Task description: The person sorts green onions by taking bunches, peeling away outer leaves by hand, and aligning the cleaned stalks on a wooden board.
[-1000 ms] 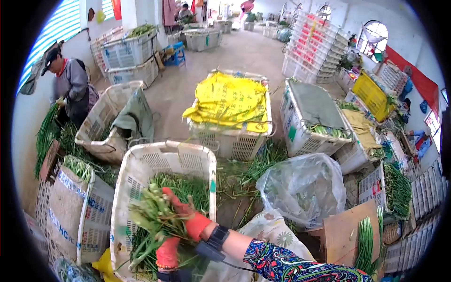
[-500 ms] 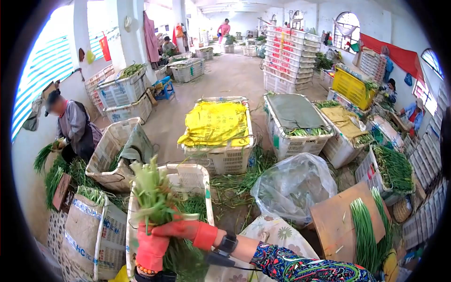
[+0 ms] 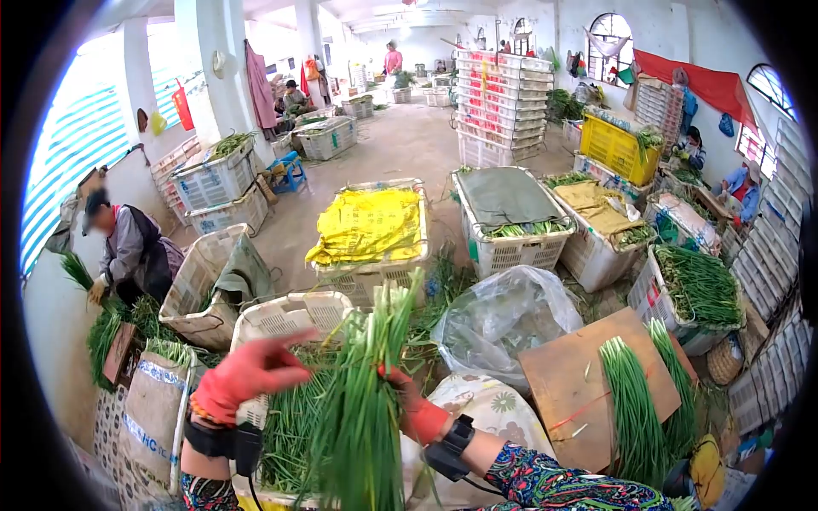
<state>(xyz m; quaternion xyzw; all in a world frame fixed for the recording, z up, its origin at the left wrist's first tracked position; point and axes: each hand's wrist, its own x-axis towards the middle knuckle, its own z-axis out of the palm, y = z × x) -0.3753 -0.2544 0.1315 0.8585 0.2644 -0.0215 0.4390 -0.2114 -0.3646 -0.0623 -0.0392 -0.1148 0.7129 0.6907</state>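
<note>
A bunch of greens [image 3: 362, 409] stands upright in front of the body, its long axis running from about 7 o'clock at the leaf tips to 1 o'clock at the pale stem ends. The right hand [image 3: 422, 413] is the nearer of the two: it touches the bunch from the 3 o'clock side and grips it partway up, some of its fingers hidden among the stems. From the left hand [image 3: 251, 375] the bunch lies at 3 o'clock, just beside but apart; that hand is blurred, its fingers spread and pointing toward the stems, with nothing seen in it. Half a second ago both hands were together on the bunch; now only the right holds it, farther toward 3 o'clock over the crate, with more of the long leaves showing. Under the hands is that white crate [image 3: 285, 317], with loose greens [image 3: 285, 422] inside, toward 8 o'clock from the bunch. At 3 o'clock lies a flowered cloth [image 3: 490, 400], then a brown board [image 3: 550, 366] carrying a second bundle [image 3: 635, 409]. A clear plastic bag [image 3: 503, 319] sits at 2 o'clock, a co-worker [image 3: 141, 251] bends at 10, and a yellow sheet [image 3: 371, 223] covers another crate at 12.
</note>
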